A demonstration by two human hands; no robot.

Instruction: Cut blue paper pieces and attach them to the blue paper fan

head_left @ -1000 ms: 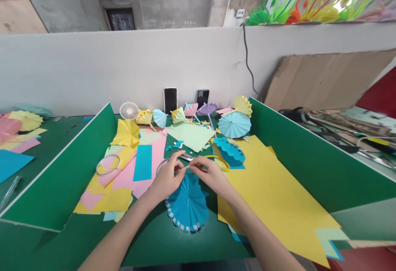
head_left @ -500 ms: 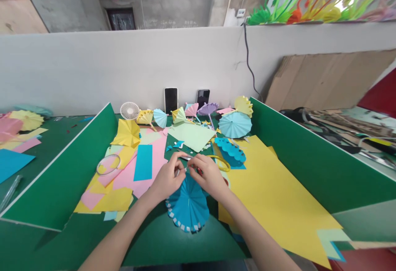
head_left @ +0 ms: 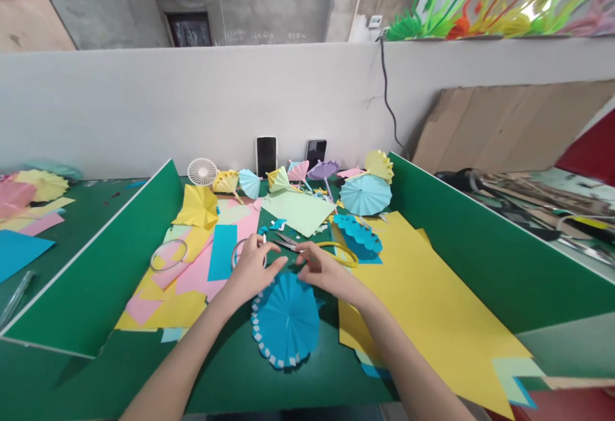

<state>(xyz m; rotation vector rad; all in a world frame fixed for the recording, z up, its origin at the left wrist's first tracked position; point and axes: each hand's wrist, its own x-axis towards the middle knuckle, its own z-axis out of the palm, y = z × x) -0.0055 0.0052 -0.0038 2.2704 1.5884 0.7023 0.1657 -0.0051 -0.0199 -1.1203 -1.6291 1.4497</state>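
A blue pleated paper disc (head_left: 286,318) with a white notched trim lies flat on the green table (head_left: 230,376) right in front of me. My left hand (head_left: 251,268) sits at its upper left edge. Its fingers are curled over a clear tape roll (head_left: 235,255) and the thumb points right. My right hand (head_left: 321,268) hovers at the disc's upper right edge, its fingertips drawn together and pointing left. What they pinch is too small to see. Scissors (head_left: 287,241) lie just beyond both hands.
A large yellow sheet (head_left: 432,305) lies on the right, pink, yellow and blue sheets (head_left: 221,251) on the left. A yellow ring (head_left: 343,251), a clear ring (head_left: 167,255), paper umbrellas (head_left: 365,193), a small fan (head_left: 202,171) and two phones (head_left: 265,155) stand farther back. Green dividers (head_left: 110,267) flank the area.
The hands were pinched together over a small white strip above the disc and have drawn apart. The left hand moved left onto the tape roll. The disc shifted slightly left.
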